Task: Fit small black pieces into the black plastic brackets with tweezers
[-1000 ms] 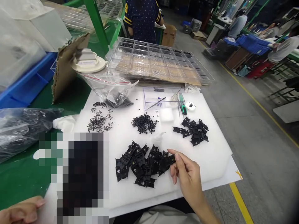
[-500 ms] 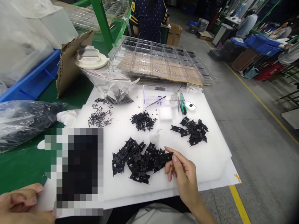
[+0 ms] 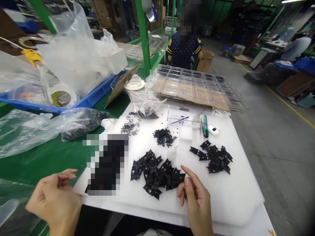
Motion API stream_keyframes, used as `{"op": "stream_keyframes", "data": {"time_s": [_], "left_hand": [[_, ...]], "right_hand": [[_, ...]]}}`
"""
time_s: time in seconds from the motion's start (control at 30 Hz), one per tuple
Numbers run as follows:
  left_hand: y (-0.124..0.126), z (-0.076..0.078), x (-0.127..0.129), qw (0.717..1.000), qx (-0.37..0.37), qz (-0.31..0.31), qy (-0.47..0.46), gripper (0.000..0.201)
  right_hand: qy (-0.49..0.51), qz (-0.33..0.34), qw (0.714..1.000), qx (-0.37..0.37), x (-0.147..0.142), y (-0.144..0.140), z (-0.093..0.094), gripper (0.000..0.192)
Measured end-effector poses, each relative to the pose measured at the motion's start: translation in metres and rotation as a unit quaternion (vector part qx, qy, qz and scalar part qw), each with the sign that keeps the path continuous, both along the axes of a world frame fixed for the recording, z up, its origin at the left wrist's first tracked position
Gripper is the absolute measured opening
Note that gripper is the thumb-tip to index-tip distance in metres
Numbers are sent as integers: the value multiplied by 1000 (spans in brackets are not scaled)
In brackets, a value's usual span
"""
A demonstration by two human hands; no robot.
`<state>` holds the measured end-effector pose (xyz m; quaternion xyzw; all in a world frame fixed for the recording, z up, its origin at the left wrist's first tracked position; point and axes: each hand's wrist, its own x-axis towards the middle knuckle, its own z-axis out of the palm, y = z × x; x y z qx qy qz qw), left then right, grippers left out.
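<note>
My right hand (image 3: 195, 196) rests on the white foam pad (image 3: 236, 196), its fingertips touching the right edge of the large pile of black plastic clips (image 3: 157, 173); whether it grips one I cannot tell. My left hand (image 3: 55, 200) hovers at the pad's near left corner, fingers loosely curled, holding nothing visible. A smaller pile of black clips (image 3: 214, 159) lies to the right. Small black beads (image 3: 164, 136) and thin wire springs (image 3: 129, 126) lie farther back.
A blurred dark patch (image 3: 108, 167) covers the pad's left side. Behind are a zip bag of parts (image 3: 145, 106), a clear box with tweezers (image 3: 182, 118), a green screwdriver (image 3: 205, 127), clear compartment trays (image 3: 194, 87) and plastic bags (image 3: 49, 124). A person in a dotted shirt (image 3: 184, 46) sits beyond.
The view has tilted up and shifted left, showing more of the bench. My left hand has come further into view with fingers spread looser. My right hand stays at the big clip pile.
</note>
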<state>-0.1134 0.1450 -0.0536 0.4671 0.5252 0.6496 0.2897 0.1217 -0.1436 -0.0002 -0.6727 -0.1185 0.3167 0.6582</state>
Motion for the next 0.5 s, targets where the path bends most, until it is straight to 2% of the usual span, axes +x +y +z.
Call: {"op": "stream_keyframes", "data": {"time_s": [0.13,0.23,0.37,0.4,0.5], "left_hand": [[-5,-8,-2,999,29,15,-28,33],[-32,-14,-1,998,50,21,-41,35],[-99,-20,-2,997,64,43,-27,29],[-119,-21,-4,998,53,42,-15,27],[-175,-21,-11,999,-11,7,37,39]], "right_hand": [[36,17,999,-4,0,6,8,68],[26,40,999,-21,3,16,12,75],[-17,57,997,-43,8,24,9,84],[-28,50,997,-44,8,24,7,88],[-54,7,997,-48,8,22,-1,98]]}}
